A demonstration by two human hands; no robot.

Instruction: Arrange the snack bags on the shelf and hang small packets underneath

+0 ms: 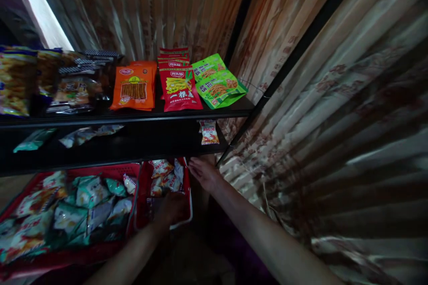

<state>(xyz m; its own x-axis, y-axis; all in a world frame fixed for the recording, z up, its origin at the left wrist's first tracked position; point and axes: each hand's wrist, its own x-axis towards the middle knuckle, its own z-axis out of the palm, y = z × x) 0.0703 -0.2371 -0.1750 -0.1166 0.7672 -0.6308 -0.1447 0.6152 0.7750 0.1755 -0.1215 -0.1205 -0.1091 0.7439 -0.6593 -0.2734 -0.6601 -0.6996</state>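
My left hand [172, 208] reaches into the small red basket [191, 207] from the front. It is in dim light, and its fingers do not show clearly. In that basket lie several small snack packets [162, 168] with white, red and orange print. My right hand [203, 174] is at the basket's right rim with its fingers stretched out and nothing in them. Above it, near the right end of the lower shelf [160, 138], stands a small white-and-orange snack packet [209, 135], with another partly hidden behind it.
To the left, a larger red basket [110, 170] holds many green and white packets. On the upper shelf [220, 113] stand orange bags [133, 85], red bags [180, 89], green bags [217, 81] and other snacks. A black post [301, 49] and pleated curtain [351, 120] border the right side.
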